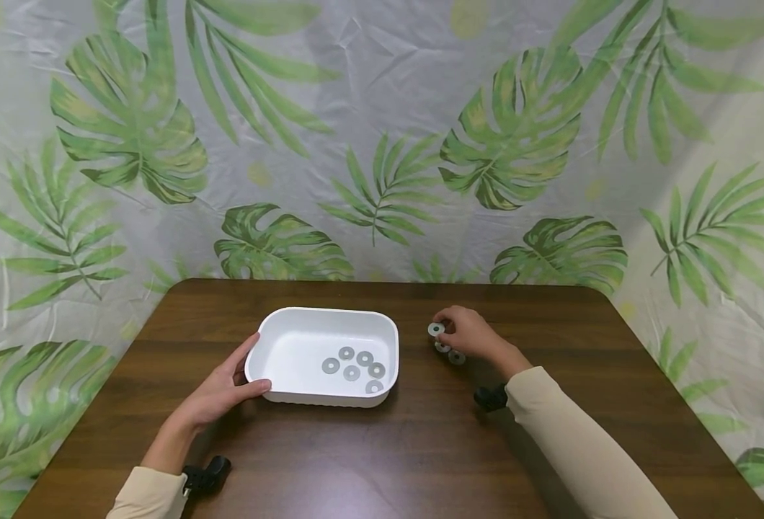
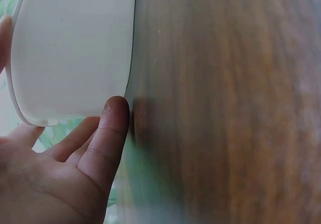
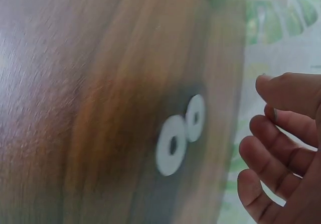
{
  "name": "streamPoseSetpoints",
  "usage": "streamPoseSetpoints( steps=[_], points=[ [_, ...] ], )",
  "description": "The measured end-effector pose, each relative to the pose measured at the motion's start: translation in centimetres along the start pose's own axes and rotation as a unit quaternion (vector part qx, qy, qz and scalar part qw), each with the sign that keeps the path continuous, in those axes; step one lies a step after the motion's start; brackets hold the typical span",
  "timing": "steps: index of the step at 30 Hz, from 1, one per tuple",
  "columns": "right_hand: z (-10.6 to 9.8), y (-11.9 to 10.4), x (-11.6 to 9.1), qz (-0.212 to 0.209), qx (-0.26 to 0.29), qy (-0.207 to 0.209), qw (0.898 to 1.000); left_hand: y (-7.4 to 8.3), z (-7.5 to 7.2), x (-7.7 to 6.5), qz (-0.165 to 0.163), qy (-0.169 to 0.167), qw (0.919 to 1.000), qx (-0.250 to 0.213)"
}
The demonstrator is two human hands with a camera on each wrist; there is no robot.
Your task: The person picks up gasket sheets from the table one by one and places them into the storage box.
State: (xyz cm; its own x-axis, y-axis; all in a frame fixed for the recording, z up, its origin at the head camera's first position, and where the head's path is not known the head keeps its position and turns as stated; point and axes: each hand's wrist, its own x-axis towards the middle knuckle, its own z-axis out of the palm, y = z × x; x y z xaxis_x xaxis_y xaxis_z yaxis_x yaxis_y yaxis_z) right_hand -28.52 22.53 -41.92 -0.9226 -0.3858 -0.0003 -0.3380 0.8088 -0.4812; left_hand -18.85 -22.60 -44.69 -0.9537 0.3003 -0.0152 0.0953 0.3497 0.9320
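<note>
A white rectangular tray (image 1: 322,395) sits left of the table's middle, with several flat grey washers (image 1: 352,373) lying toward its right end. My left hand (image 1: 216,393) grips the tray's left end, thumb along the near side and fingers at the far corner. In the left wrist view the thumb (image 2: 111,133) presses the tray's outer wall (image 2: 72,48). To the right of the tray, my right hand (image 1: 469,333) pinches a washer (image 1: 435,329) between thumb and fingertips. Two more washers (image 3: 170,144) lie on the table just below it; the pinched one is hidden in the right wrist view.
The dark wooden table (image 1: 369,454) has rounded far corners. Behind it hangs a pale cloth (image 1: 382,108) printed with green leaves. Black wrist devices (image 1: 207,476) are worn at both sleeve cuffs, close over the tabletop.
</note>
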Motion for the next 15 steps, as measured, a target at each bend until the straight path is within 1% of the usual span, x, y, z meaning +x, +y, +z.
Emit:
streamPoseSetpoints(
  steps=[8,15],
  points=[
    [-1.0,-1.3,-0.5,-0.029,0.014,0.021,0.999,0.0,0.1,0.1,0.001,0.002,1.0000,0.004],
    [-1.9,-2.7,-1.2,-0.043,0.018,0.017,0.999,0.0,0.1,0.1,0.000,0.001,1.0000,0.007]
  ],
)
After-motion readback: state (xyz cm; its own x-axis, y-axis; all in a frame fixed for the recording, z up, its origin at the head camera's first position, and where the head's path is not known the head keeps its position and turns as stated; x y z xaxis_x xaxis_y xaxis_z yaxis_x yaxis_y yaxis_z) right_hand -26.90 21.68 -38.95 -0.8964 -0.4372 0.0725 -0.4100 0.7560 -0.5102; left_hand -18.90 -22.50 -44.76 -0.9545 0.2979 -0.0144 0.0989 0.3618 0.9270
